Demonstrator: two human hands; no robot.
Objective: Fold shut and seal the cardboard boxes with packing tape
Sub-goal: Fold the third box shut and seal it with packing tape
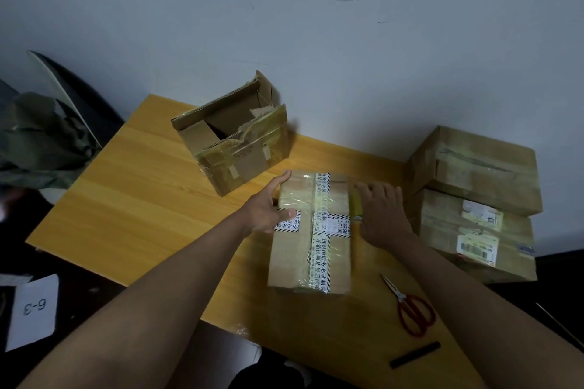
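A closed cardboard box (294, 259) with printed white tape and clear tape lies in front of me on the wooden table (142, 199). My left hand (268, 208) rests on the box's left edge, fingers straight along the side and thumb on top. My right hand (379, 211) grips a yellowish roll of packing tape (356, 205) at the box's right edge. An open box (234, 142) with torn flaps stands further back on the left. Two closed, taped boxes (477, 199) are stacked at the right.
Red-handled scissors (410, 306) lie on the table near my right forearm, with a short black stick (414, 354) closer to the front edge. A wall rises right behind the table. A white card marked 6-3 (33, 309) lies below left, a dark green cloth (38, 142) at far left.
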